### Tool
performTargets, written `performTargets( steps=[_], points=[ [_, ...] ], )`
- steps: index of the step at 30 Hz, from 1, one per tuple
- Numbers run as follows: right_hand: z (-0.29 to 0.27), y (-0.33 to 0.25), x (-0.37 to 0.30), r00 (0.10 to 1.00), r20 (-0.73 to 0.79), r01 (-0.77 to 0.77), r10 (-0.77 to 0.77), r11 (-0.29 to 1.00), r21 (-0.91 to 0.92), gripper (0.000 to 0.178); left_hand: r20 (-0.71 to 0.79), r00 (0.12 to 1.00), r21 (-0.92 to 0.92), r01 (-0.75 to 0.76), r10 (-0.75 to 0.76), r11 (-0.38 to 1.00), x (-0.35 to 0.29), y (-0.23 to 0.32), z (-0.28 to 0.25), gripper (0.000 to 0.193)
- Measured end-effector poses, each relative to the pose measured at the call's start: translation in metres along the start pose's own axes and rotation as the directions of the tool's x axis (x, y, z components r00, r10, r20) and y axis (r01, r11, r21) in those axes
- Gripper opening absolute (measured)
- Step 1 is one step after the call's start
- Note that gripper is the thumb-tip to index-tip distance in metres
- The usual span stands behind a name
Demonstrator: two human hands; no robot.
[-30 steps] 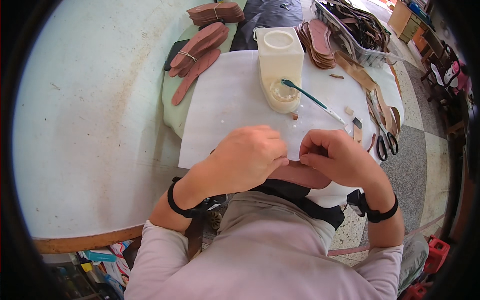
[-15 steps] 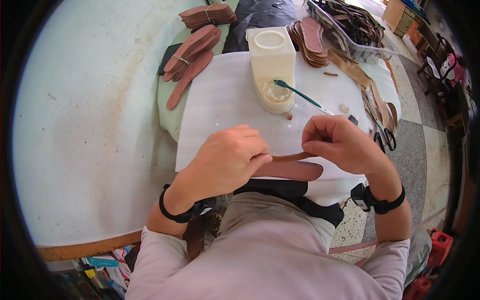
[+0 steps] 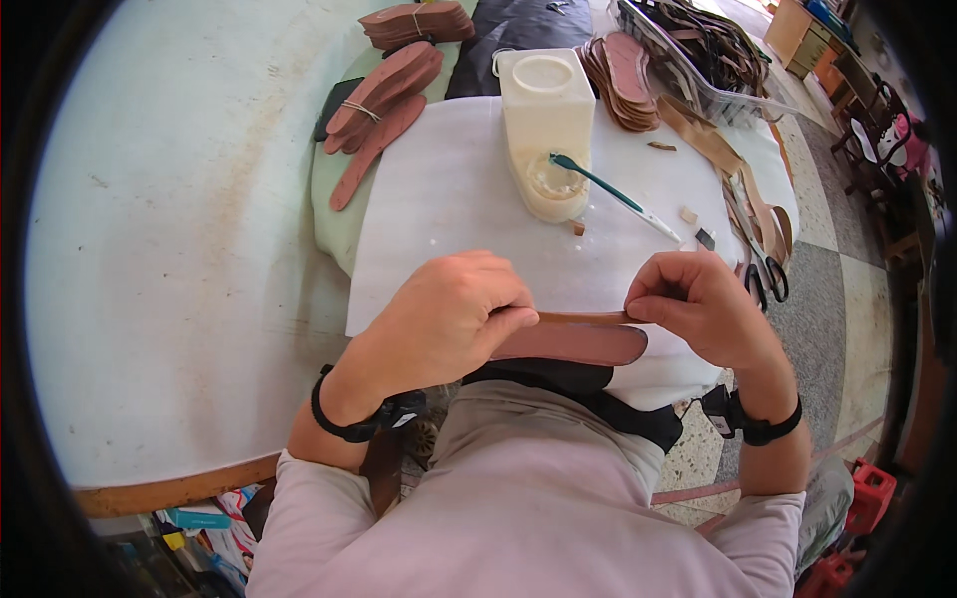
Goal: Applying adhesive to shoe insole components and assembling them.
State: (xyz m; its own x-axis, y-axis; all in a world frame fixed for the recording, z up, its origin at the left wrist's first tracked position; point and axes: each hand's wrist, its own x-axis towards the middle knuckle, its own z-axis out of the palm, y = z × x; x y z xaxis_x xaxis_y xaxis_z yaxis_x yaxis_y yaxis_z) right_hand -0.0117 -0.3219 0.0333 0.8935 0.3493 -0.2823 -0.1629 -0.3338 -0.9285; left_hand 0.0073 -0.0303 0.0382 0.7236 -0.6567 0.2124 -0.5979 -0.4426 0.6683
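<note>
The left hand (image 3: 454, 307) and right hand (image 3: 696, 301) are pinching a brown strip (image 3: 581, 318). A pink insole (image 3: 580, 344) is lying near it.

Speckled tile flr (image 3: 812, 309), wdn desk (image 3: 794, 42), dk chair (image 3: 855, 151)

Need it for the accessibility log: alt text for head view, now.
A person's left hand and right hand hold a thin brown strip between them, near a pink sole-shaped piece. Beyond, on a white sheet, a green-and-white brush rests against a cream container.
</note>
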Motion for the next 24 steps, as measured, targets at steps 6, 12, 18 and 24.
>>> performTargets(
  steps=[6, 12, 18, 24],
  points=[
    [0.0, 0.012, -0.005, 1.0, -0.012, 0.012, -0.01, 0.993, 0.114, 0.002, -0.006, 1.0, -0.011, 0.01, -0.01, 1.0, -0.002, -0.001, -0.002, 0.005],
    [0.0, 0.018, -0.007, 0.999, -0.038, 0.028, -0.024, 0.991, 0.128, 0.001, -0.029, 0.999, -0.036, 0.028, -0.029, 0.999, -0.005, -0.002, -0.002, 0.004],
    [-0.001, 0.023, -0.009, 0.999, -0.041, 0.011, -0.005, 0.988, 0.155, 0.001, -0.029, 0.998, -0.04, 0.054, -0.055, 0.998, -0.005, -0.004, -0.002, 0.005],
    [-0.002, 0.025, -0.011, 0.998, -0.056, 0.013, -0.004, 0.988, 0.154, 0.002, -0.044, 0.996, -0.073, 0.076, -0.079, 0.994, -0.005, -0.007, -0.002, 0.004]
  ],
)
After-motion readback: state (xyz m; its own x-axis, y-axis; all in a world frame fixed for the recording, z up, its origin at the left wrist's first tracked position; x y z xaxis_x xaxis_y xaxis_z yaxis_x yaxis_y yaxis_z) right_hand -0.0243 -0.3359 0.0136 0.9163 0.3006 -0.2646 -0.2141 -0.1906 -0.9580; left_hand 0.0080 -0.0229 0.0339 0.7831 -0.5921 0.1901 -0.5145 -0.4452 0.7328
